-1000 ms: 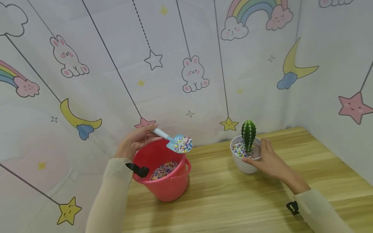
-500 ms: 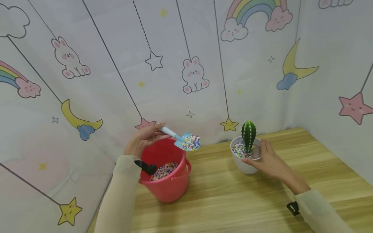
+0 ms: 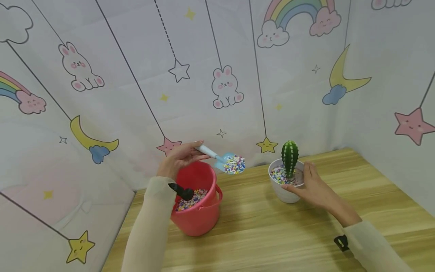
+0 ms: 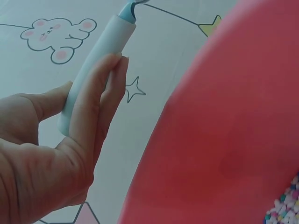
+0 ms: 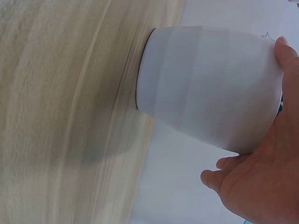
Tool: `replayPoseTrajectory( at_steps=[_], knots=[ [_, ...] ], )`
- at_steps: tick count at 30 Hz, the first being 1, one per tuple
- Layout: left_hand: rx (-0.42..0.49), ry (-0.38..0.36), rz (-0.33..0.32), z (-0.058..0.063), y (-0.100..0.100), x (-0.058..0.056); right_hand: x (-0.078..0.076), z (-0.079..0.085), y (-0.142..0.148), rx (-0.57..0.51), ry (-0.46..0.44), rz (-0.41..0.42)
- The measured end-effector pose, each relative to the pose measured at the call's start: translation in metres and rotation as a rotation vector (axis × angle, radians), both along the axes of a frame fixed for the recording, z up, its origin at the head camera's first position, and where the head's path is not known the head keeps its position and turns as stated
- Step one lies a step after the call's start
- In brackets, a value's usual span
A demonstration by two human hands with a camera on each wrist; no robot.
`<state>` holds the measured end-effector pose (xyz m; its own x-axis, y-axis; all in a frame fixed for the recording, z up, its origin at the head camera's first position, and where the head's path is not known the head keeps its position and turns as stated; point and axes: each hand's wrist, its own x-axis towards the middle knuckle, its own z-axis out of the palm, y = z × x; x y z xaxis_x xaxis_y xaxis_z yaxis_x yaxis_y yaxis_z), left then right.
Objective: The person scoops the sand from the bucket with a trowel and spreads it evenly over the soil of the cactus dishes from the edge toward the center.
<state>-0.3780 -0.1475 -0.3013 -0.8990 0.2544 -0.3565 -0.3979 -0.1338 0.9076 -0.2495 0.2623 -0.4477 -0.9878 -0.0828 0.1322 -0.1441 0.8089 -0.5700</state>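
Observation:
My left hand holds a small shovel by its pale handle, pinched between thumb and fingers. Its light blue blade carries a heap of multicoloured beads and hangs just past the rim of a red bucket. More beads lie inside that bucket. To the right, my right hand grips a white plant pot at its rim, thumb on the near side. A green cactus stands upright in the pot, with beads covering its left part and a brownish surface showing at right.
Bucket and pot stand apart on a wood-grain table. A white cloth printed with rabbits, stars and moons hangs close behind the table. The bucket's red handle hangs down on its right side.
My left hand has moved to the right with the loaded shovel, bringing the blade from over the bucket's rim towards the pot. The right hand and pot have stayed put.

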Motion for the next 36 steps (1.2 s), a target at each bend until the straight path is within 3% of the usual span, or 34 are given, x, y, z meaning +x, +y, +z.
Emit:
replayPoseTrajectory(
  at_steps=[7, 19, 36],
  knots=[
    [-0.017, 0.019, -0.042, 0.000, 0.029, -0.002, 0.001, 0.001, 0.001, -0.007, -0.006, -0.001],
    [-0.007, 0.004, -0.050, -0.007, 0.077, -0.007, 0.000, -0.002, 0.002, -0.018, -0.002, -0.010],
    [-0.032, -0.032, -0.036, -0.027, 0.105, -0.012, 0.003, -0.001, -0.001, -0.012, -0.006, -0.016]
  ],
)
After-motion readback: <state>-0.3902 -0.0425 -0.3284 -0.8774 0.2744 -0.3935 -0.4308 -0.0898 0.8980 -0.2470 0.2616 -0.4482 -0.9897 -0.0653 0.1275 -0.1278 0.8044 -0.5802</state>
